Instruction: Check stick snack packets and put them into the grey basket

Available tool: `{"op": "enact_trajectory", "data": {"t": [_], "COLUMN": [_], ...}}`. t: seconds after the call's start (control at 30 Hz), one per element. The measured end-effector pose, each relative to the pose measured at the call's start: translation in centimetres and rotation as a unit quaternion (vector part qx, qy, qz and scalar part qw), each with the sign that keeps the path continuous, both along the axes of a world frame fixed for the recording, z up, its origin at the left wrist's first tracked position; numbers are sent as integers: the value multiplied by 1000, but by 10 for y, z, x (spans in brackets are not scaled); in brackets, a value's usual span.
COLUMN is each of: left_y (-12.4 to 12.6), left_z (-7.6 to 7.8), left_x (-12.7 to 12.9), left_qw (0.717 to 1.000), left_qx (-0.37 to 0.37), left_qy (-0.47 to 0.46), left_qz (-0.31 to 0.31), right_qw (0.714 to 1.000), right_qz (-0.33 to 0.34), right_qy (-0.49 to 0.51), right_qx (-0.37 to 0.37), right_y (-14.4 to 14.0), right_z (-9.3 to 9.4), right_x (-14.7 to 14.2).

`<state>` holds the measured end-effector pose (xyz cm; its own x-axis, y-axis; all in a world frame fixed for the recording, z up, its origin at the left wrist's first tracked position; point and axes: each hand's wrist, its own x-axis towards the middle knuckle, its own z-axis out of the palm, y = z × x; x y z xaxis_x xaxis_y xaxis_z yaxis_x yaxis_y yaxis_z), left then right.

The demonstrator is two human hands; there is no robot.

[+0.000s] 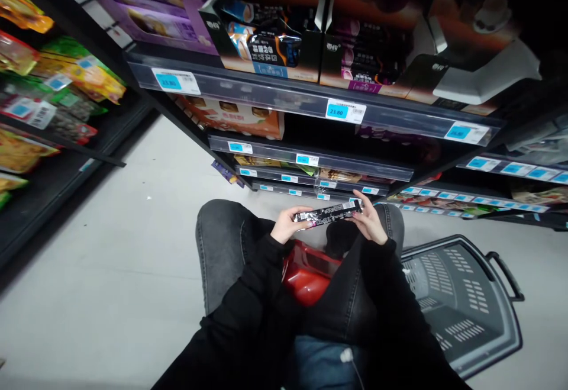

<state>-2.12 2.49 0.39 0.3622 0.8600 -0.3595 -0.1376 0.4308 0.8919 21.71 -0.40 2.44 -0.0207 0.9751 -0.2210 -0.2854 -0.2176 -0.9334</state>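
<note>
I hold a long, narrow dark snack packet (329,212) level above my knees, in front of the lower store shelves. My left hand (288,227) grips its left end and my right hand (369,222) grips its right end. Both sleeves are black. A shiny red packet (306,274) lies in my lap between my arms, below the dark packet. My knees in grey jeans are bent, as I crouch facing the shelves.
A grey plastic shopping basket (470,301) stands on the floor to my right. Shelves with blue price tags (337,110) hold boxed goods ahead. Another rack of bagged snacks (53,82) lines the left. Pale floor (110,260) lies open on the left.
</note>
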Motion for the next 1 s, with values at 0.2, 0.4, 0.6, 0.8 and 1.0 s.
{"op": "enact_trajectory", "data": {"t": [0.2,0.4,0.6,0.8,1.0], "left_y": [2,2,4,5,5], "left_z": [-12,-13,-11,-10,-16], "left_x": [-5,-8,-12,-13,-8], "left_qw": [999,999,990,988,997], "left_qx": [27,22,91,88,22], "left_qy": [25,28,110,125,65], "left_qz": [10,15,11,10,22], "right_qw": [999,997,991,988,984], "right_qz": [-26,-20,23,19,-36], "right_qy": [-37,-71,-127,-145,-163], "right_qx": [-23,-22,-38,-58,-58], "right_y": [3,2,-1,-1,-1], "right_z": [-8,-18,-18,-2,-1], "right_x": [3,8,16,10,1]}}
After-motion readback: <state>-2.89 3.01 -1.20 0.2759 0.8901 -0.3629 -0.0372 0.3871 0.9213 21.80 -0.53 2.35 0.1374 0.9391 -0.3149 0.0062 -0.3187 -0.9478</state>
